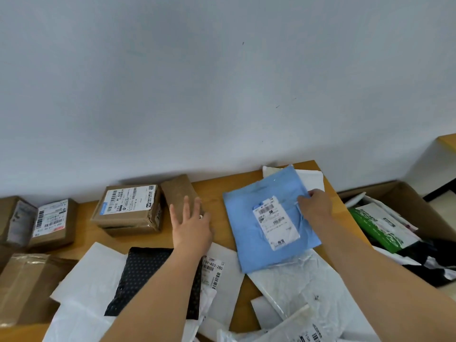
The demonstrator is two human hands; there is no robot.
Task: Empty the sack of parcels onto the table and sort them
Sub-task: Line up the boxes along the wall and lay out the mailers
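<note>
Parcels covered your worktop (217,191). Your right hand (314,204) pinched the far right edge of a blue mailer (264,193), whose white label (275,222) showed barcodes too small to read. Your left hand (191,222) lay flat, fingers spread, touching a plain brown box (177,188). Beside it sat a labelled box (128,208) (print unreadable). Under your left forearm lay a black dotted mailer (145,267) and a white mailer (227,280) whose label read "A03-280".

Boxes (127,209) sit on the desk (217,191) at ten o'clock, by the wall. Flat bags (271,215) lie at two o'clock. More bags (138,280) lie at six o'clock.
</note>
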